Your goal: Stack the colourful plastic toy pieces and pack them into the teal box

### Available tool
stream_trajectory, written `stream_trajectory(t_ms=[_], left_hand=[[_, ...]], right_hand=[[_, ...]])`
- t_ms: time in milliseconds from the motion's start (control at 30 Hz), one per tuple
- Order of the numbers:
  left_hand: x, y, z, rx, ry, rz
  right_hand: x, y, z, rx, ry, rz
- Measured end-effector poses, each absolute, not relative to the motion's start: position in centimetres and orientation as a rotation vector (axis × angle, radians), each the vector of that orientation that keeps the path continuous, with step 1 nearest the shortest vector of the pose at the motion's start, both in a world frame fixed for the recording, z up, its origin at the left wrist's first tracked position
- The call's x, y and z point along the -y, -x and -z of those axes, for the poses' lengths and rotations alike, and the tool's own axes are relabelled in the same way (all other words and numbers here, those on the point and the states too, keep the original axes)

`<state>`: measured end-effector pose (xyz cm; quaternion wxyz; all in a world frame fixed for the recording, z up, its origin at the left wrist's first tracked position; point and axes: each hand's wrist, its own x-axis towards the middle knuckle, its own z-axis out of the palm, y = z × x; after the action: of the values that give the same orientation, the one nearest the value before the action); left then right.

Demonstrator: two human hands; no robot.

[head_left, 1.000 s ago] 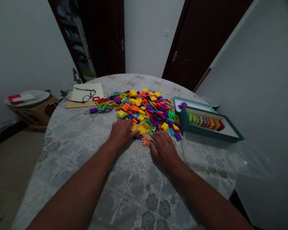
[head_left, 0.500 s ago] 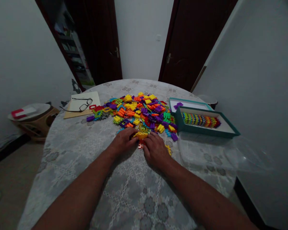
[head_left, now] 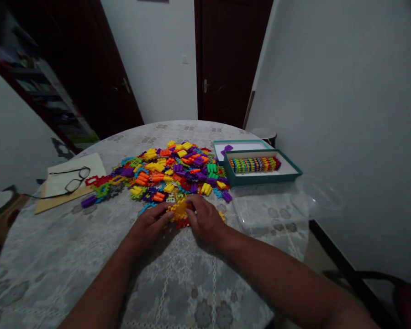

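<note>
A yellow toothed plastic piece (head_left: pixel 180 209) is pinched between both hands at the near edge of a colourful pile of plastic pieces (head_left: pixel 157 171). Thumb and fingers of my left hand (head_left: pixel 150 228) close on its left side. On its right side my right hand (head_left: pixel 205 219) grips it, fingers bent over the edge. Just below it, orange-red pieces (head_left: pixel 182 223) lie on the cloth, partly hidden. Another yellow piece (head_left: pixel 222 215) shows beside my right hand.
A green box (head_left: pixel 260 179) holding a row of multicoloured pieces stands to the right, its lid (head_left: pixel 239 143) behind it. Nearer are clear plastic containers (head_left: pixel 260 212). Glasses (head_left: pixel 76 179) rest on papers (head_left: pixel 51 197) at the left of the patterned table (head_left: pixel 71 256).
The view has turned to the right, so the table's contents sit further left. The yellow piece is now tilted with its flat face showing, and my hands have shifted around it.
</note>
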<state>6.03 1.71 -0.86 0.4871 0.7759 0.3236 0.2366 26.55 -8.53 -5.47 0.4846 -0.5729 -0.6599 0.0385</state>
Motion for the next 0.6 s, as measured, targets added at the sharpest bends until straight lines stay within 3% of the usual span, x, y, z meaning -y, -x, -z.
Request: stream_trajectory(t_ms=[600], left_hand=[[-1.16,-6.19,0.17,-0.779,-1.891,-0.537]], right_hand=[[8.33,-26.67,4.94,1.835,1.268,-0.158]])
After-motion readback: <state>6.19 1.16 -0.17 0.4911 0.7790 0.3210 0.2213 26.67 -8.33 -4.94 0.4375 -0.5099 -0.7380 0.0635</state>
